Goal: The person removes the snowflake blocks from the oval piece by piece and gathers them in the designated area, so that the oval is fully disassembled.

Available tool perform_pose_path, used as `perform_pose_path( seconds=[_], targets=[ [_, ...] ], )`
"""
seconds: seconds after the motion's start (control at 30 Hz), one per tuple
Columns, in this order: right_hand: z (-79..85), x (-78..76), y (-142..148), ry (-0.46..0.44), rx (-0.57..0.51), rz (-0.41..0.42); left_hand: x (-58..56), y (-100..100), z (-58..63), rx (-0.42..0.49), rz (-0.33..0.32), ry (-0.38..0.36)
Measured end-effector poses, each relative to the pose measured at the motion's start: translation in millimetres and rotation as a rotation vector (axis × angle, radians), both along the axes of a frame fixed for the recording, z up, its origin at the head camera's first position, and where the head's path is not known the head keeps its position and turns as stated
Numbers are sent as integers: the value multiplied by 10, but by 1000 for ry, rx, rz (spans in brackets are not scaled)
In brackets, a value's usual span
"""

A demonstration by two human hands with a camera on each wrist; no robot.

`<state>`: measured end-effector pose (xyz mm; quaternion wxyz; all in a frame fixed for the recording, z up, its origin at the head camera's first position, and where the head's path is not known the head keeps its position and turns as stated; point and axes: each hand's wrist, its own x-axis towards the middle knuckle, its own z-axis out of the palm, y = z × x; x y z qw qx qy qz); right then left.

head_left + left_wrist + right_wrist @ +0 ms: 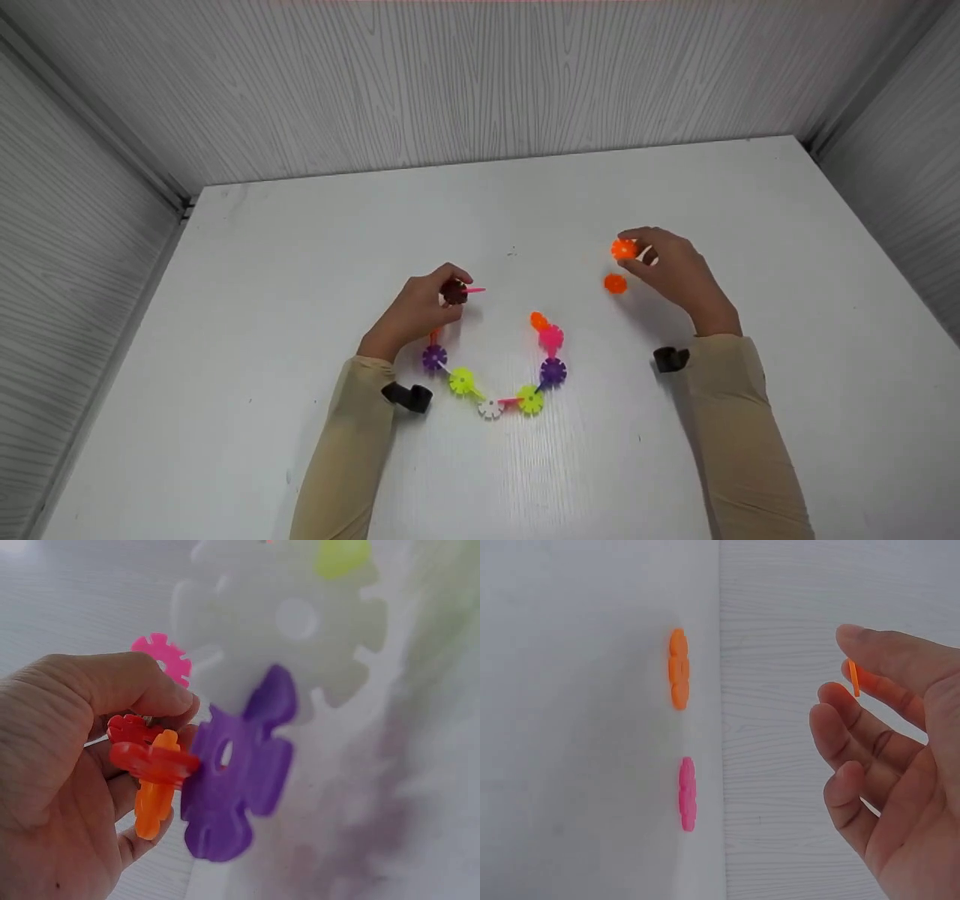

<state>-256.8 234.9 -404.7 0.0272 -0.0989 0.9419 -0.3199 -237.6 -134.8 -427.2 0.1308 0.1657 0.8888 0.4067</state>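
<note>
My left hand (pixel 420 304) pinches a dark red notched plastic disc (pixel 454 292), with a pink disc (pixel 473 289) slotted edge-on into it. Below that hand runs a curved chain of linked discs: purple (pixel 434 358), yellow-green (pixel 461 381), white (pixel 491 408) and others, up to an orange disc (pixel 538 321) at its right end. In the left wrist view, a red disc (pixel 154 761) and an orange disc (pixel 154 802) join a purple disc (pixel 236 780). To the right, my right hand (pixel 671 270) holds an orange disc (pixel 623 249) between thumb and fingertip.
A loose orange disc (pixel 615 283) lies on the white table (pixel 337 225) just below my right hand. Grey wood-grain panels (pixel 487 82) stand behind the table and at both sides. Black wrist devices (pixel 671 359) sit by both cuffs.
</note>
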Motion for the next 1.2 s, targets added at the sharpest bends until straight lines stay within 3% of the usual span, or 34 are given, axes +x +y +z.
perform_pose_path(
  seconds=[0.1, 0.53, 0.9, 1.2],
  targets=[
    [-26, -14, 74, 11, -8, -12, -12, 3, 2, 7, 10, -25],
    [-124, -32, 324, -12, -34, -81, 7, -7, 14, -12, 27, 29],
    [-202, -13, 557, -143, -32, -133, 10, 0, -4, -80, 64, 125],
    [-254, 5, 738, -259, -12, -163, 12, 8, 22, -99, 59, 106]
  ],
)
